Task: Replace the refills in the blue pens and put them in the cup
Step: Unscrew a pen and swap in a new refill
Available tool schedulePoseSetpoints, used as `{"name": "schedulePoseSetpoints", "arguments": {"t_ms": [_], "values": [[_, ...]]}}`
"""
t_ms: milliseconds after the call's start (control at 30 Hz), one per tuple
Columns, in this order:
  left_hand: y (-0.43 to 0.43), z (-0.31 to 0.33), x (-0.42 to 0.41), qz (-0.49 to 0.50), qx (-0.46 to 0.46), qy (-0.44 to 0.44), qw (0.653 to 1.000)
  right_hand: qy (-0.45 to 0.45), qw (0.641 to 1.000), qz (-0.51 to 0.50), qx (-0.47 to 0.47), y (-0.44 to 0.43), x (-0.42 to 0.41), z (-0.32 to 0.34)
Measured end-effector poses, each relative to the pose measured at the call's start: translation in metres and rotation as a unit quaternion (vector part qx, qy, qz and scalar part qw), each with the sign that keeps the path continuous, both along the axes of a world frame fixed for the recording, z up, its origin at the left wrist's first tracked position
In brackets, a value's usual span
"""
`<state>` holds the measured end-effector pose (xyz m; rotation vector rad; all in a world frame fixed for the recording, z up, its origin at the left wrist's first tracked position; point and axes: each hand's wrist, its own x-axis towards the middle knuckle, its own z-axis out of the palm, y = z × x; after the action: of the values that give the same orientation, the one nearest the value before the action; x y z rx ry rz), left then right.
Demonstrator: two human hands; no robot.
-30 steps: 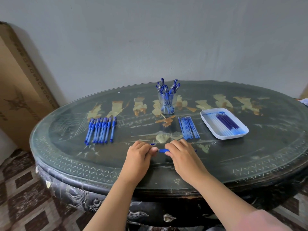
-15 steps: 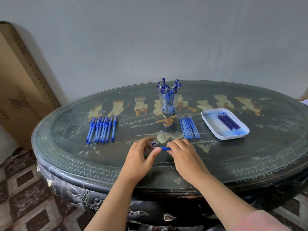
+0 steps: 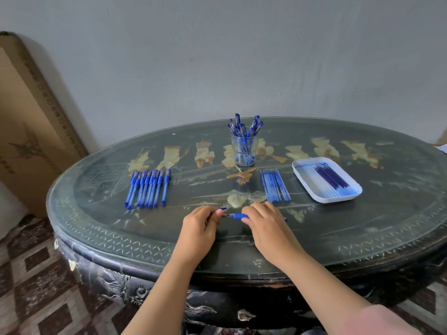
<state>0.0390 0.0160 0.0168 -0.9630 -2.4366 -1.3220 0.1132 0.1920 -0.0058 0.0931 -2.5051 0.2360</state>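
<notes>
At lower centre of the frame, a blue pen (image 3: 238, 216) is gripped in the curled right hand (image 3: 266, 223) while its tip is pinched by the left hand (image 3: 200, 226), apparently mid refill change; afterwards it must be carried to the cup (image 3: 243, 151), upper centre.

Two bare forearms are shown in the lower centre of the frame, ended by the left hand (image 3: 198, 228) and the right hand (image 3: 268, 226). A pink sleeve (image 3: 382, 322) (plain fabric, cut off by the lower right corner) is worn on the right arm; the left arm is seen uncovered down to the bottom edge.
</notes>
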Motion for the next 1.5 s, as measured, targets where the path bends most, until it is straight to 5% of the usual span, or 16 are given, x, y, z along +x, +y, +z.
{"name": "schedulePoseSetpoints", "arguments": {"t_ms": [200,333,500,900,1000,1100,1200,1333,1500], "values": [[-0.006,0.006,0.001,0.107,0.092,-0.065,0.988,-0.003,1.0,-0.015,-0.001,0.001,-0.001,-0.001],[-0.004,0.006,0.0,0.167,0.074,-0.11,0.977,0.005,1.0,-0.019,0.002,0.0,0.0,0.0],[-0.001,-0.003,-0.002,0.151,-0.058,-0.048,0.986,0.002,1.0,-0.026,0.01,0.0,0.0,0.0],[-0.002,-0.005,-0.005,0.129,-0.005,-0.061,0.99,0.047,0.998,-0.051,0.013,-0.003,0.004,0.007],[-0.003,0.0,-0.001,0.146,0.053,-0.046,0.987,0.063,0.993,-0.075,-0.064,-0.006,0.006,0.018],[-0.006,0.009,0.006,0.09,0.118,-0.029,0.988,0.08,0.967,-0.047,-0.239,-0.024,0.004,0.041],[-0.003,0.02,0.022,-0.045,0.169,-0.18,0.968,0.062,0.926,-0.013,-0.372,-0.041,0.004,0.062],[0.003,0.023,0.029,-0.071,0.226,-0.262,0.936,0.003,0.909,-0.006,-0.417,-0.048,0.006,0.076],[0.0,0.03,0.025,-0.05,0.212,-0.255,0.942,-0.009,0.878,0.017,-0.479,-0.047,0.01,0.097]]}}
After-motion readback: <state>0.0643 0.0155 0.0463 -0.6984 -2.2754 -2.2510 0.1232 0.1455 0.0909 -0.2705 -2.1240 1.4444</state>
